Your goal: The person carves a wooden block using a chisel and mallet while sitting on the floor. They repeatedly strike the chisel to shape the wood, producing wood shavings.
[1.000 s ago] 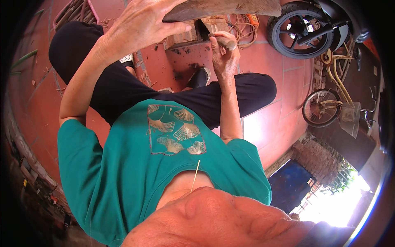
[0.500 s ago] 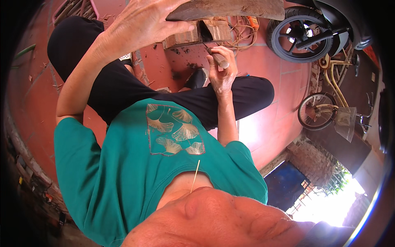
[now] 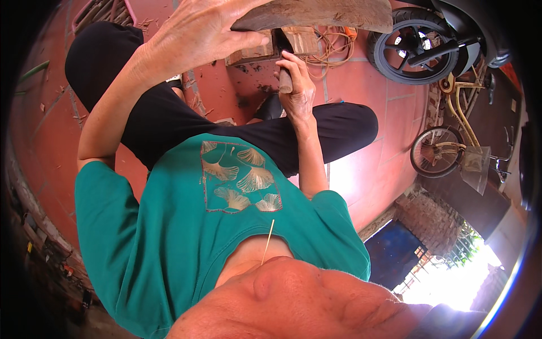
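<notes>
The left hand [image 3: 197, 37] meets the left end of one curved wood [image 3: 322, 16], at the far side; its thumb stands apart along the near edge, but its fingers run out of view, so how firmly it grips I cannot tell. The right hand [image 3: 300, 90] is curled around one handle [image 3: 286, 83], nearer than the wood. Between the hands and beyond lie two block parts [image 3: 248, 54]. Far right: one motorbike wheel [image 3: 391, 53], one bicycle [image 3: 467, 116]. The shirt [image 3: 164, 186] bears six printed leaves [image 3: 254, 181].
</notes>
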Available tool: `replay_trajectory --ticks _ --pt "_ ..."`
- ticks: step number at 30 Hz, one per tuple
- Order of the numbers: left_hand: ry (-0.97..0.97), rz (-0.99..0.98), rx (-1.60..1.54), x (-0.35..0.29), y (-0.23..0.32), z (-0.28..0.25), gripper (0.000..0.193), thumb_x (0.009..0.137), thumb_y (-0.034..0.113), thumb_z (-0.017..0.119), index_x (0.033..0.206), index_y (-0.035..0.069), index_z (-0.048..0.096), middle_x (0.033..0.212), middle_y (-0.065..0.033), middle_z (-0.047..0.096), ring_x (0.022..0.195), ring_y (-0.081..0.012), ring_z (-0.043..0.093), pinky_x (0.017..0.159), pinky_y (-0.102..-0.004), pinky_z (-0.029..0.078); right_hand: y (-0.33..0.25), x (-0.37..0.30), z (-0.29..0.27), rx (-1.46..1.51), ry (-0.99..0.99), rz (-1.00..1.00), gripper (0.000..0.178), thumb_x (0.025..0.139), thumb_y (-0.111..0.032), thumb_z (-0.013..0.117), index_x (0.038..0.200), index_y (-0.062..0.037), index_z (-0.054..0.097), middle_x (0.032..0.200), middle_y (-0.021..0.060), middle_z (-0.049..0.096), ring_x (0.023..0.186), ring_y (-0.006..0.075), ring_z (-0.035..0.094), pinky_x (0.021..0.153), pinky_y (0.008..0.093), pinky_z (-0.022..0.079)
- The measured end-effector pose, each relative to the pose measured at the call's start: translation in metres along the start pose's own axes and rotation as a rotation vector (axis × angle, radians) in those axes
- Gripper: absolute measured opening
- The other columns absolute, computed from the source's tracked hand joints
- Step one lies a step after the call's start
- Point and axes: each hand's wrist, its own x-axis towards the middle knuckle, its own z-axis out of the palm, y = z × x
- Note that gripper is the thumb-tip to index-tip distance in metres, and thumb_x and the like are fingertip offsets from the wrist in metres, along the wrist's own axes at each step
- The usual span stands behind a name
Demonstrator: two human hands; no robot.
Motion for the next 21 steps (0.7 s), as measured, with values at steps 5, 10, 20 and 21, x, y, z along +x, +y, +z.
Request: replay_trajectory --ticks 5,10,20,21 --pt "0.026 0.025 0.023 -0.001 -0.001 -0.003 0.091 0.083 0.014 0.079 0.161 0.012 0.034 0.116 -0.0258 0.071 0.091 -0.0387 0.074 0.083 -0.0434 0.06 -0.005 -0.007 -0.028 -0.01 -0.155 -0.027 0.038 0.079 0.01 0.074 0.111 -0.0083 0.068 0.126 0.0107 0.07 0.114 0.0326 0.069 0.092 0.0392 0.057" --pt "0.023 0.022 0.017 0.0 0.01 -0.008 0.09 0.083 0.013 0.079 0.161 0.012 0.034 0.123 -0.0276 0.068 0.097 -0.0405 0.074 0.087 -0.0447 0.059 -0.002 -0.016 -0.038 0.135 -0.102 0.097 0.035 0.081 0.006 0.078 0.111 -0.0072 0.067 0.122 0.0123 0.071 0.112 0.0331 0.069 0.091 0.0382 0.056" --pt "-0.003 -0.011 -0.028 0.004 0.001 0.002 0.087 0.083 0.013 0.08 0.159 0.011 0.038 0.124 -0.0269 0.068 0.104 -0.0417 0.072 0.09 -0.045 0.058 -0.009 0.0 -0.012 0.275 0.163 0.165 0.018 0.089 -0.005 0.077 0.104 -0.0039 0.067 0.12 0.0133 0.072 0.11 0.0288 0.07 0.097 0.0379 0.054" --pt "0.005 0.004 -0.03 0.004 0.001 0.003 0.087 0.083 0.014 0.081 0.158 0.011 0.039 0.124 -0.0271 0.068 0.105 -0.0418 0.072 0.09 -0.045 0.058 -0.008 0.003 -0.008 0.273 0.155 0.184 0.018 0.089 -0.005 0.077 0.104 -0.0036 0.067 0.12 0.0129 0.073 0.11 0.0268 0.07 0.097 0.0371 0.054"
